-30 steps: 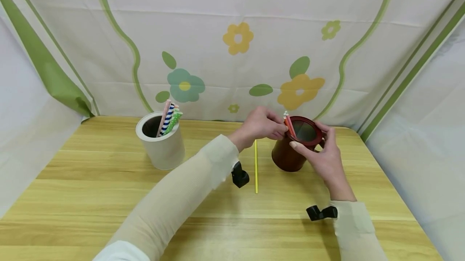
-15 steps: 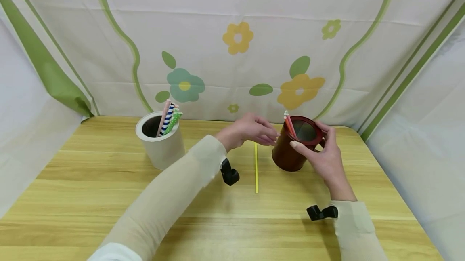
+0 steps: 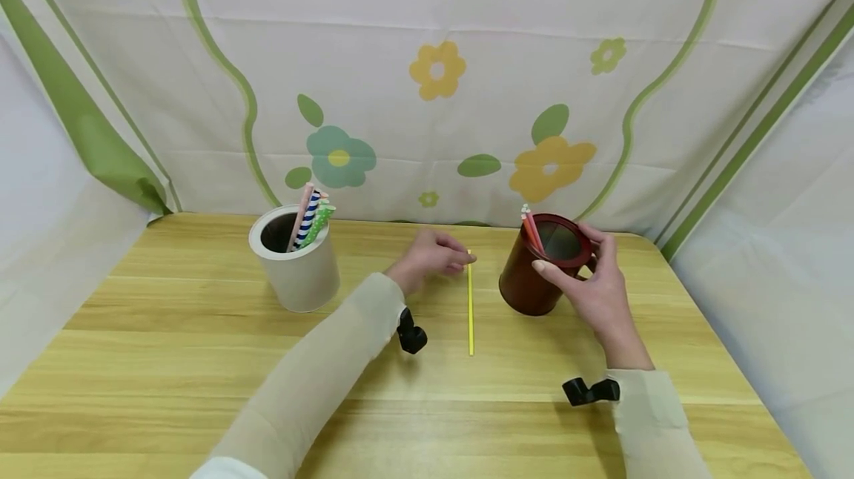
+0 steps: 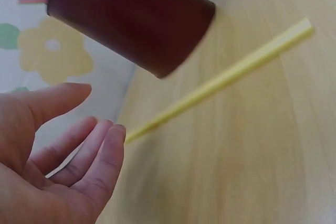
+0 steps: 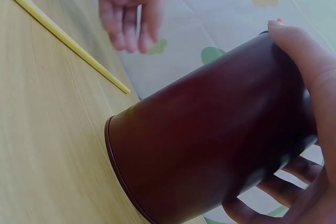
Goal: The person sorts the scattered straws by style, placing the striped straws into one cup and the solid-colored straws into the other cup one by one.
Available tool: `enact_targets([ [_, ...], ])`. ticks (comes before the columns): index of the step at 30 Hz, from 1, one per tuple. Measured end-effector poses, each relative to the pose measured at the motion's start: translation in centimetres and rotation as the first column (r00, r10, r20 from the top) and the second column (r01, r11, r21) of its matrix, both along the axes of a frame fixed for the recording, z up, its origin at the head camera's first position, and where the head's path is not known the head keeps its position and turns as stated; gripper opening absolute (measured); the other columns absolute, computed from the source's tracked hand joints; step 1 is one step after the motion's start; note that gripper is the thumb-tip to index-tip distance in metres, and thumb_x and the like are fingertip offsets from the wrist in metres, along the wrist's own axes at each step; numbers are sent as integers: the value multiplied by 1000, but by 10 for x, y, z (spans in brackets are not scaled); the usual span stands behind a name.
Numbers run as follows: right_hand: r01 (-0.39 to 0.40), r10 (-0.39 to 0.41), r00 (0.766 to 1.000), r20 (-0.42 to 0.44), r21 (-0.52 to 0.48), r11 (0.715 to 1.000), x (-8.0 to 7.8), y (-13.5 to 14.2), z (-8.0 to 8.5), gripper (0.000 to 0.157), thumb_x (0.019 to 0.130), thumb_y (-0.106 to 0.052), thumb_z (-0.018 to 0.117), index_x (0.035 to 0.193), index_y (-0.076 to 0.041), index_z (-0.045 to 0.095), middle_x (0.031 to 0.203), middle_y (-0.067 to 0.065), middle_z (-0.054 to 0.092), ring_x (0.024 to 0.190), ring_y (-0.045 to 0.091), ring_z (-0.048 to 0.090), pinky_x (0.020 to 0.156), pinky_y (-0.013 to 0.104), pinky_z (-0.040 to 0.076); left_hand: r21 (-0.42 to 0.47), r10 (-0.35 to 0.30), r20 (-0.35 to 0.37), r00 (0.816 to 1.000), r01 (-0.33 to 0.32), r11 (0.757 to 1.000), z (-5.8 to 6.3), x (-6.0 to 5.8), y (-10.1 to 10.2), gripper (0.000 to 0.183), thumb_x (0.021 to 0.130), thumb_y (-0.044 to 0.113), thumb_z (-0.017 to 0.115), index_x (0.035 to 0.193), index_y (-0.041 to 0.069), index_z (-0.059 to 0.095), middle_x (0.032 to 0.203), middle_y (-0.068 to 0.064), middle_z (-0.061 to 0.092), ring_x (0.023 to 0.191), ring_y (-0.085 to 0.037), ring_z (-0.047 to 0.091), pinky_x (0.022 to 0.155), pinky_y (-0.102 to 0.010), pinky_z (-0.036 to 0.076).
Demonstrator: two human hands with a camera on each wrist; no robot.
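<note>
A thin yellow straw (image 3: 470,308) lies on the wooden table, pointing away from me. My left hand (image 3: 434,255) is at its far end, and its fingertips overlap that end in the head view. The left wrist view shows thumb and fingers (image 4: 107,161) apart, with nothing pinched between them. My right hand (image 3: 597,290) grips a dark red mug (image 3: 530,286) near its rim, thumb on the near side and fingers around the far side. Several red and pink straws (image 3: 531,230) lean inside the mug against its left rim.
To the left stands a white round container (image 3: 300,279) holding several patterned straws (image 3: 310,219), striped, pink and green-dotted. Behind the wooden table (image 3: 427,420) hangs a flowered curtain (image 3: 373,56), with pale fabric walls at both sides.
My left hand has left the straws at the mug's rim and moved left and down to the yellow straw's far end. My right hand stays on the mug.
</note>
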State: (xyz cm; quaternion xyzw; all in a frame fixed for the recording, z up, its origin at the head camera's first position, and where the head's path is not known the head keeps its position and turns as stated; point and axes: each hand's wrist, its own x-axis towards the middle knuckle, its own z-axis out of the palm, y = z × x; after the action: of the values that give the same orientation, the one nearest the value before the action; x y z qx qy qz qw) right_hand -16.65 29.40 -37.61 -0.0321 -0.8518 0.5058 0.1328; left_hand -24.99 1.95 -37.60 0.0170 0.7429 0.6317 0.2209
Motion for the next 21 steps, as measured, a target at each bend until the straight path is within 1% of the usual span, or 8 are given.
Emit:
enact_targets([
  [5, -7, 7, 1000, -5, -4, 1000, 0, -4, -2, 96, 90, -33, 90, 165, -27, 30, 162, 5, 47, 143, 36, 54, 88, 9, 49, -37, 83, -47, 995, -85, 996, -20, -3, 1, 17, 95, 10, 83, 105, -1, 76, 98, -12, 76, 86, -24, 77, 83, -34, 67],
  [7, -7, 7, 1000, -6, -5, 1000, 0, -5, -2, 96, 90, -33, 90, 165, -28, 30, 162, 5, 47, 143, 35, 54, 88, 9, 49, -42, 98, -73, 993, -101, 994, -29, -3, 2, 16, 95, 10, 83, 104, -1, 75, 95, -11, 76, 80, -20, 75, 76, -30, 66],
  [9, -2, 2, 1000, -4, -3, 1000, 2, -4, -3, 96, 90, -33, 90, 165, -28, 30, 162, 5, 47, 142, 35, 54, 87, 9, 49, -35, 105, -97, 990, -109, 993, -37, -3, 3, 15, 95, 8, 83, 103, -1, 75, 93, -10, 75, 76, -17, 74, 72, -27, 65],
  [11, 5, -5, 1000, -3, 0, 1000, 3, -3, -3, 96, 90, -32, 90, 165, -26, 30, 162, 5, 47, 142, 35, 53, 86, 8, 49, -25, 107, -117, 987, -111, 994, -43, -3, 6, 14, 94, 8, 83, 103, -1, 76, 93, -8, 74, 74, -14, 72, 72, -26, 65],
  [13, 11, -11, 1000, -6, -1, 1000, 4, -2, -3, 96, 91, -30, 90, 166, -25, 29, 162, 6, 47, 142, 35, 53, 86, 7, 49, -21, 108, -129, 986, -111, 994, -47, -2, 8, 15, 94, 9, 84, 103, 1, 76, 94, -7, 73, 73, -12, 72, 73, -26, 65],
  [16, 14, -14, 1000, -14, -6, 1000, 3, 0, -2, 96, 91, -29, 89, 165, -25, 29, 162, 5, 47, 141, 33, 53, 86, 8, 50, -32, 112, -146, 983, -118, 993, -46, -2, 12, 17, 93, 13, 85, 102, 2, 76, 94, -6, 73, 73, -12, 71, 74, -27, 65],
  [21, 13, -13, 1000, -20, -12, 1000, 0, -1, 0, 95, 91, -28, 89, 165, -24, 30, 162, 6, 47, 141, 34, 54, 86, 8, 50, -118, 134, -175, 975, -156, 981, -43, -4, 17, 16, 93, 18, 87, 98, 5, 78, 88, -4, 74, 67, -11, 68, 68, -25, 61],
])
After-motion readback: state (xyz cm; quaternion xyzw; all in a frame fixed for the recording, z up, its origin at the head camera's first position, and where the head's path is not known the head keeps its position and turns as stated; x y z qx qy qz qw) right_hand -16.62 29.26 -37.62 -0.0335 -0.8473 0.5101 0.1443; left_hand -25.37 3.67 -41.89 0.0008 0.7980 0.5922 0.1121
